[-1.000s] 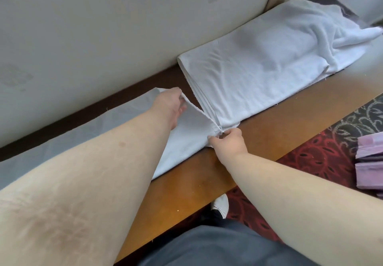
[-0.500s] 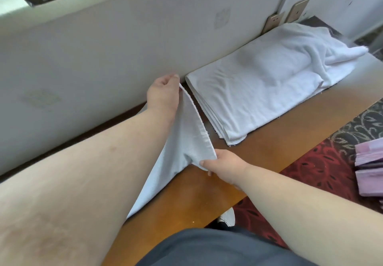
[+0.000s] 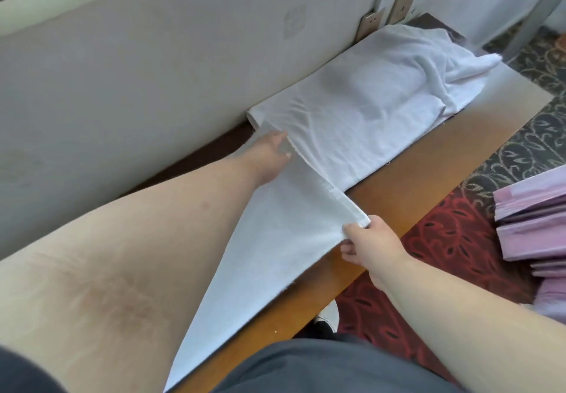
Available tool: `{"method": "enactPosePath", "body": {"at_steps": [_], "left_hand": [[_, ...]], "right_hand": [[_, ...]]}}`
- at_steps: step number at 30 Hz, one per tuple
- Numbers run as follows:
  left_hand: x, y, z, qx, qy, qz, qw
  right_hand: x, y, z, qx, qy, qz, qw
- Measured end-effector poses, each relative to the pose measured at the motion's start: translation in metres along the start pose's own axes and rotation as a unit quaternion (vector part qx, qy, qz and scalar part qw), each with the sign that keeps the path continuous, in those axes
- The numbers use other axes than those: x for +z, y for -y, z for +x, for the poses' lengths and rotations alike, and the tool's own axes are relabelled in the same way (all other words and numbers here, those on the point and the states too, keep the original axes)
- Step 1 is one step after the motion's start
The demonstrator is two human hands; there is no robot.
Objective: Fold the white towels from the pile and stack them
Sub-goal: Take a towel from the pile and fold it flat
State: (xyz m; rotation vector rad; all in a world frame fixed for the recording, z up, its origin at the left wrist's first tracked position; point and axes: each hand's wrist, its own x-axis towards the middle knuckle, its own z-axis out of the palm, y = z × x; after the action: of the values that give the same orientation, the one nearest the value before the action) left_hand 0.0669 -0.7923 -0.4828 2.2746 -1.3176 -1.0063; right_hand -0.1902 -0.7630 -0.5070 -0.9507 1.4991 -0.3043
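A white towel (image 3: 275,239) is stretched taut above the wooden shelf (image 3: 428,172), its lower end trailing toward me. My left hand (image 3: 269,154) grips its far corner near the wall. My right hand (image 3: 370,239) pinches the near corner by the hem at the shelf's front edge. Behind it lies the pile of white towels (image 3: 382,98), flat at its left and rumpled at its right end.
A pale wall (image 3: 153,71) runs along the back of the shelf, with two brass socket plates (image 3: 389,13) above the pile. Stacked pink cloths (image 3: 533,224) sit at the right over patterned red carpet. My shoe (image 3: 327,316) shows below the shelf edge.
The held edge has been pulled straight. My right hand drew its corner toward me and to the right. My left hand has dropped from the wall to the pile's left end.
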Motion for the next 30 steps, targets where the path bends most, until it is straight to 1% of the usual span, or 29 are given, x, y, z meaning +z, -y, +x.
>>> {"method": "enactPosePath", "body": {"at_steps": [1, 3, 5, 7, 10, 11, 12, 13, 15, 17, 18, 20, 21, 24, 26, 30], "left_hand": [[0.005, 0.005, 0.002, -0.012, 0.034, 0.040, 0.999], [0.013, 0.019, 0.004, -0.061, 0.077, 0.104, 0.990], [0.021, 0.032, 0.006, -0.104, 0.069, 0.129, 0.984], [0.024, 0.038, 0.011, -0.127, 0.029, 0.119, 0.984], [0.019, 0.035, 0.024, -0.111, -0.056, 0.092, 0.988], [0.017, 0.030, 0.029, -0.098, -0.073, 0.087, 0.989], [0.016, 0.025, 0.033, -0.084, -0.073, 0.090, 0.990], [0.016, 0.017, 0.038, -0.071, -0.057, 0.104, 0.990], [0.019, 0.001, 0.047, -0.067, -0.004, 0.127, 0.990], [0.026, -0.015, 0.054, -0.107, 0.040, 0.121, 0.986], [0.030, -0.020, 0.056, -0.143, 0.045, 0.098, 0.984], [0.036, -0.026, 0.055, -0.211, 0.016, 0.029, 0.977], [0.039, -0.026, 0.054, -0.228, -0.009, 0.009, 0.974], [0.039, -0.021, 0.053, -0.233, -0.076, -0.009, 0.969], [0.029, -0.017, 0.052, -0.240, -0.097, -0.048, 0.965], [0.003, -0.007, 0.036, -0.242, -0.139, -0.147, 0.949]], "right_hand": [[-0.004, -0.002, 0.006, 0.016, -0.010, -0.040, 0.999], [-0.010, -0.007, 0.016, 0.057, -0.016, -0.075, 0.995], [-0.014, -0.012, 0.024, 0.076, -0.011, -0.091, 0.993], [-0.017, -0.015, 0.030, 0.072, -0.012, -0.098, 0.993], [-0.020, -0.017, 0.035, 0.057, -0.016, -0.093, 0.994], [-0.021, -0.017, 0.035, 0.045, -0.017, -0.095, 0.994], [-0.023, -0.016, 0.035, 0.029, -0.014, -0.099, 0.995], [-0.025, -0.015, 0.035, 0.010, -0.004, -0.107, 0.994], [-0.030, -0.012, 0.033, -0.034, 0.050, -0.134, 0.989], [-0.034, -0.004, 0.025, -0.073, 0.128, -0.182, 0.972], [-0.035, 0.000, 0.021, -0.092, 0.160, -0.206, 0.961], [-0.031, 0.007, 0.011, -0.133, 0.202, -0.237, 0.941], [-0.027, 0.009, 0.006, -0.151, 0.221, -0.248, 0.931], [-0.013, 0.009, -0.008, -0.201, 0.271, -0.303, 0.891], [-0.006, 0.009, -0.017, -0.242, 0.286, -0.349, 0.859], [0.009, 0.016, -0.033, -0.305, 0.319, -0.395, 0.806]]}}
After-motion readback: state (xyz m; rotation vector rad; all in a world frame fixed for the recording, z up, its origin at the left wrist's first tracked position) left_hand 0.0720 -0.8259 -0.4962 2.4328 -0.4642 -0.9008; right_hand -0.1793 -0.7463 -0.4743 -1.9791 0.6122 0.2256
